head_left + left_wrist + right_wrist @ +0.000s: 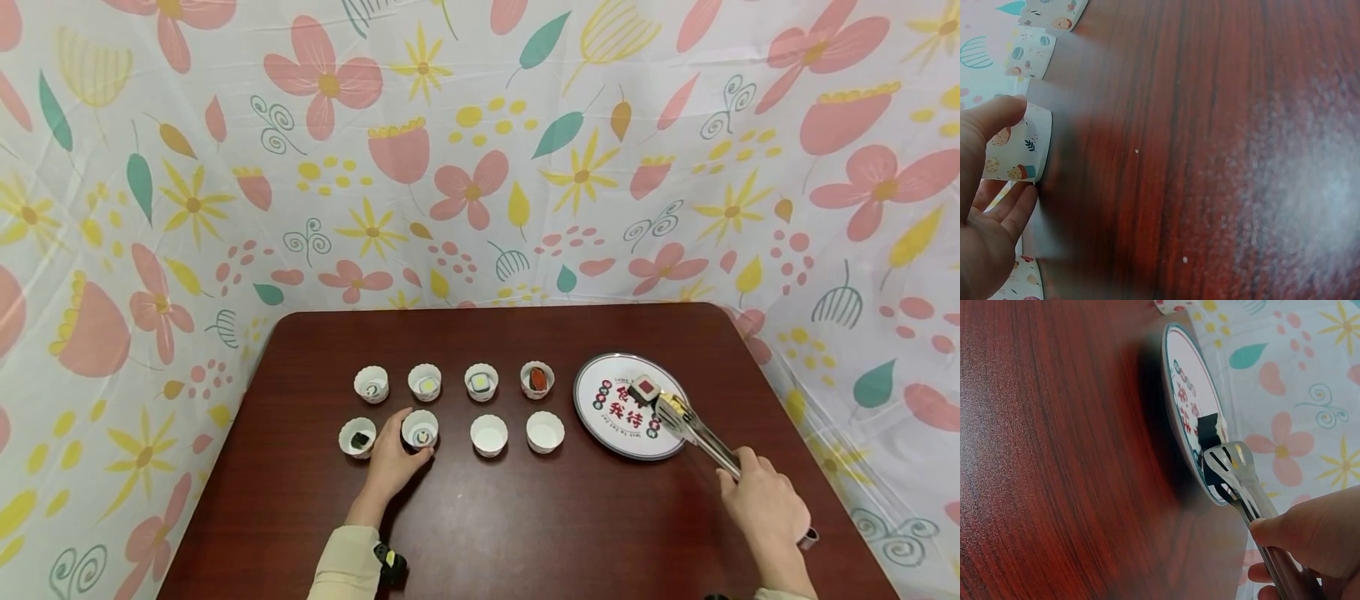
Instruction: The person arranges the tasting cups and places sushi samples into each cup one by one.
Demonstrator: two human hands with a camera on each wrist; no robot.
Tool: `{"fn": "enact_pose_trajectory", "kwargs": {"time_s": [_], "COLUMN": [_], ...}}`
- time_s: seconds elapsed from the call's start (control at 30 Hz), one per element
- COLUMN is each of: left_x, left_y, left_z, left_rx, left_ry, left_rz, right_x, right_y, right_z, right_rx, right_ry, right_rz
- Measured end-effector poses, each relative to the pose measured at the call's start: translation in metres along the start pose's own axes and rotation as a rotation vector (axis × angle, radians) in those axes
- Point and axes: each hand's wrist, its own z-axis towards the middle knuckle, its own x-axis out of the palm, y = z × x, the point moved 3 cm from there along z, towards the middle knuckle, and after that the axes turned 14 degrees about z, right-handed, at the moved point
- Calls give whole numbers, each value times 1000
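My left hand (pixel 393 462) holds a small white paper cup (pixel 420 431) in the front row, thumb on one side and fingers on the other; a small piece of sushi lies inside it. The left wrist view shows the same cup (pixel 1032 140) with its printed side. In my right hand (pixel 765 500) are metal tongs (pixel 708 442). Their tips are at a yellow-topped sushi piece (pixel 674 403) at the right of the round white plate (pixel 594 421). Beside it sits a sushi roll (pixel 643 389) with a red centre, its dark wrap (pixel 1208 428) visible from the right wrist.
Several more paper cups stand in two rows left of the plate. A front-left cup (pixel 357 437) has a dark piece; a back-right cup (pixel 537 380) has an orange-red one. Two front cups, one at the right end (pixel 545 432), look empty. Flowered cloth (pixel 472 192) surrounds the table's back and sides.
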Motion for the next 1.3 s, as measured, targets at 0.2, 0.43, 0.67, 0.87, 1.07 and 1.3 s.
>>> {"fn": "enact_pose_trajectory", "kwargs": {"time_s": [0.2, 0.43, 0.67, 0.87, 1.07, 1.3], "left_x": [-4, -13, -22, -29, -30, -14], "left_y": [-1, -7, -16, -34, -55, -72], "left_z": [-2, -3, 0, 3, 6, 5], "left_rx": [-4, 27, 106, 145, 183, 247], "left_ry": [28, 44, 35, 30, 49, 97], "left_rz": [-3, 7, 31, 29, 13, 13], "right_x": [-1, -2, -6, -10, -13, -14], "right_y": [0, 0, 0, 3, 7, 14], "right_z": [-1, -1, -1, -1, -2, -1], "right_rx": [1, 10, 6, -22, -64, -74], "right_ry": [-14, 5, 0, -24, -78, -62], "right_rz": [6, -7, -9, 0, 13, 28]}}
